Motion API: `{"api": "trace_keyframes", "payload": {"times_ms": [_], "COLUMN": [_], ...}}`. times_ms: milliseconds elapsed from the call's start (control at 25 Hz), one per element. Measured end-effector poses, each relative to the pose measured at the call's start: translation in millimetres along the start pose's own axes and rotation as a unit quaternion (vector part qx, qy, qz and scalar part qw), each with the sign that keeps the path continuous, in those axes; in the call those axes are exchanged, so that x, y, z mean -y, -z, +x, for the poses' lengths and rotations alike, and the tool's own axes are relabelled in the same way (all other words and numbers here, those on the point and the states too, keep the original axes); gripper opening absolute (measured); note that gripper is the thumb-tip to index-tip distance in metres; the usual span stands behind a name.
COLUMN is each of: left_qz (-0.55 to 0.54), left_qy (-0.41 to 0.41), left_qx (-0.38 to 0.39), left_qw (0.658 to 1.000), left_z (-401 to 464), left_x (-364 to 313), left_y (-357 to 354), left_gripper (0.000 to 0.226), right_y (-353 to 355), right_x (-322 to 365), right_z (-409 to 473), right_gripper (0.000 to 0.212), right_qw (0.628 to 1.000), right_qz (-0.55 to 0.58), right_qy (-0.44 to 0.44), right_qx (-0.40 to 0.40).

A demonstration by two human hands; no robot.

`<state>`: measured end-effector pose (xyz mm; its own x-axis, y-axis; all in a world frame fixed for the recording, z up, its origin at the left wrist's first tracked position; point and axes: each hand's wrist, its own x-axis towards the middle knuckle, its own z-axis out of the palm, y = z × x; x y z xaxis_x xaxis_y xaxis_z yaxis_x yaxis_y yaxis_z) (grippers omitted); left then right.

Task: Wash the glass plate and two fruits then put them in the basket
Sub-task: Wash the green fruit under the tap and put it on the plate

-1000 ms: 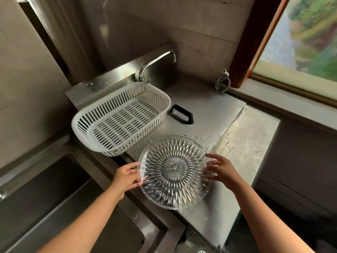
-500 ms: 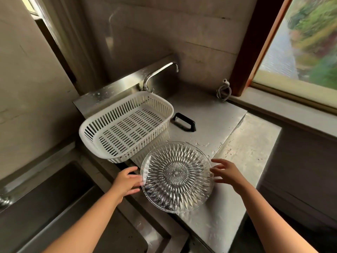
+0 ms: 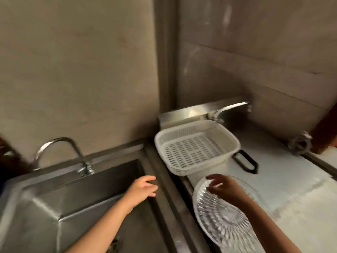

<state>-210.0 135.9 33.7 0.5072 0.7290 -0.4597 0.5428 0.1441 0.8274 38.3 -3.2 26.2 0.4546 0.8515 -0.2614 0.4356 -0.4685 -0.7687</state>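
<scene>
The cut-glass plate [image 3: 224, 221] lies tilted at the left edge of the steel counter, low and right of centre. My right hand [image 3: 226, 190] reaches across its far rim with the fingers curled on the edge, gripping it; the picture is blurred there. My left hand [image 3: 142, 189] is off the plate, held open with fingers apart over the right rim of the sink [image 3: 73, 207]. The white slotted basket [image 3: 235, 141] stands empty just behind the plate. No fruit is in view.
A curved tap [image 3: 54, 143] rises behind the sink at the left. A second tap [image 3: 229, 107] stands behind the basket. A black handle [image 3: 246, 162] lies flat on the counter [image 3: 291, 198] right of the basket. A grey coiled item [image 3: 300, 144] sits far right.
The view has swung left, bringing the sink in. My left hand has let go of the plate and moved left over the sink rim. My right hand has shifted onto the plate's far rim.
</scene>
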Motion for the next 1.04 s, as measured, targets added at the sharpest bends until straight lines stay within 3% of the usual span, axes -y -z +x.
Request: {"api": "trace_keyframes", "payload": {"times_ms": [240,480,680,1040], "left_qz": [-0.078,-0.147,-0.217,-0.433], "left_qy": [0.041,0.107,0.15,0.165], "left_qx": [-0.192,-0.387,-0.51,-0.594], "left_qw": [0.977,0.904,0.819,0.657], "left_z": [-79.2,-187.5,-274.9,-308.4], "left_x": [70.9,144.6,213.1,368.0], "left_y": [106.7,185.5,234.4,329.0], "left_gripper": [0.039,0.036,0.035,0.049], "right_y": [-136.4,-280.0,-399.4,-606.3], "right_x": [124.2,240.0,308.6,355.4], "right_z": [44.2,19.2,-30.5,-100.0], "right_gripper": [0.032,0.018,0.027,0.05], "right_qw": [0.965,0.893,0.837,0.847], "right_qz": [-0.1,-0.083,-0.067,-0.036], "right_qy": [0.176,0.287,0.317,0.257], "right_qx": [0.166,0.337,0.44,0.465]}}
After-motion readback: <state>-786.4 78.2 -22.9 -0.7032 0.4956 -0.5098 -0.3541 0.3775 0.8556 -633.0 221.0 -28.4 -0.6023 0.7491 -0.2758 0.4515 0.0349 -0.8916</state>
